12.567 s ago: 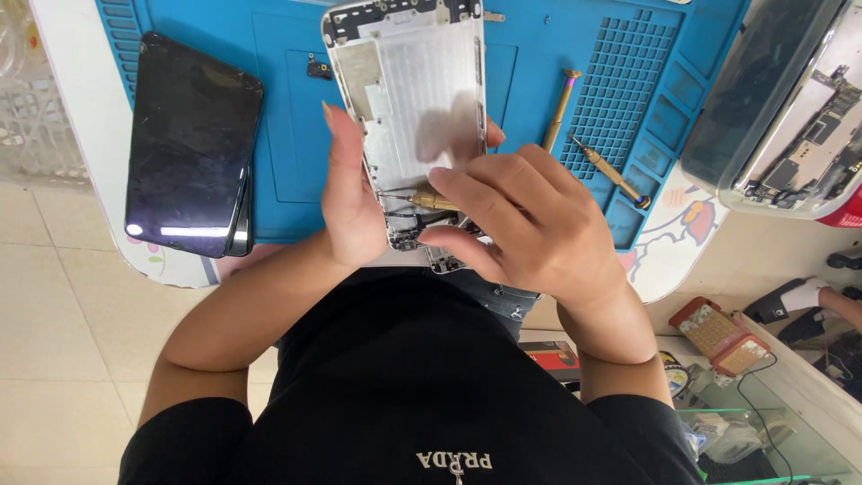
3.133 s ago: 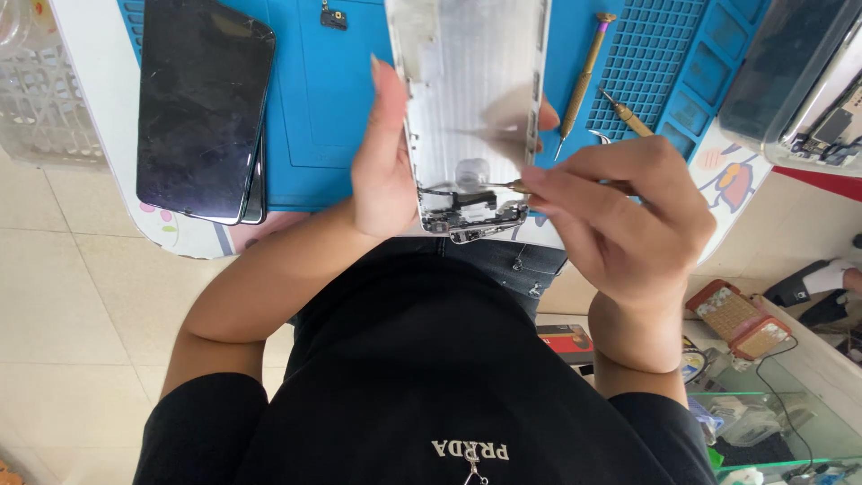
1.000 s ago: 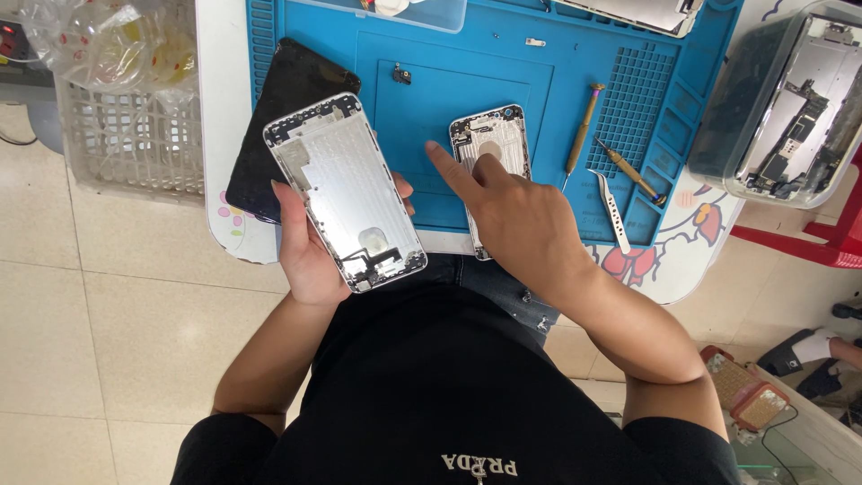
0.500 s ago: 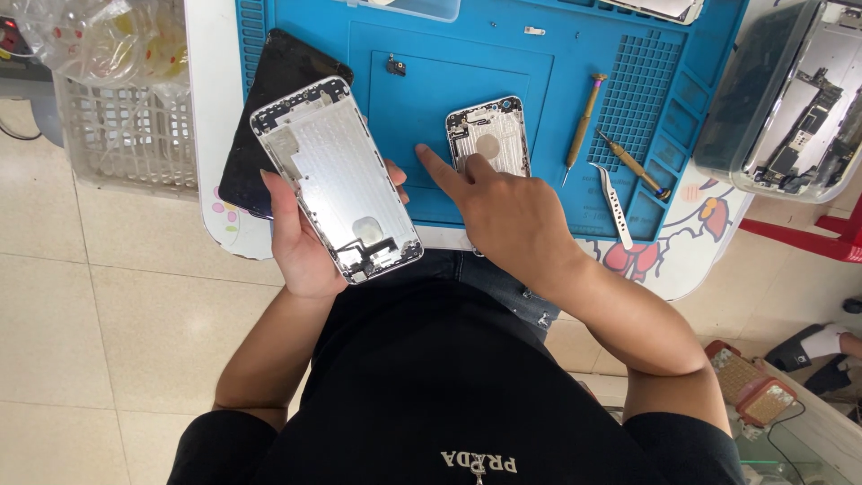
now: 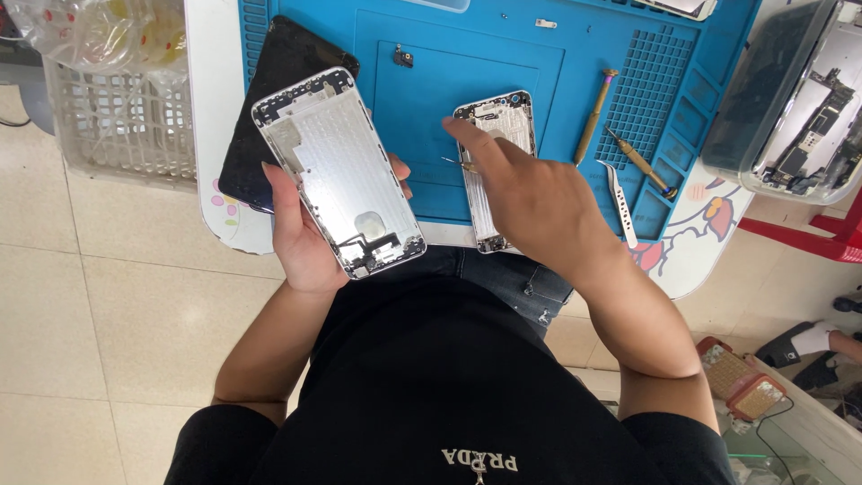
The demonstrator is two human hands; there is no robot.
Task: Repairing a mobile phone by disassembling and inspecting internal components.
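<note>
My left hand [image 5: 301, 238] holds a large silver phone back housing [image 5: 339, 171], inner side up, above the table's near edge. A smaller silver phone housing [image 5: 492, 135] lies on the blue work mat [image 5: 422, 108]. My right hand [image 5: 530, 202] rests over it. Its index finger points along the housing's upper part, and a small thin metal part [image 5: 458, 163] sticks out from its pinched fingertips.
A black phone screen [image 5: 269, 90] lies on the mat's left end. Two screwdrivers [image 5: 594, 115] [image 5: 642, 163] and tweezers [image 5: 620, 202] lie at the right. A white plastic basket [image 5: 126, 135] stands left, and a tray of opened phones [image 5: 799, 108] right. Another person's foot [image 5: 817, 339] shows far right.
My right hand left the large housing, reached to the smaller housing on the mat and stays there. My left hand carried the large housing to the left.
</note>
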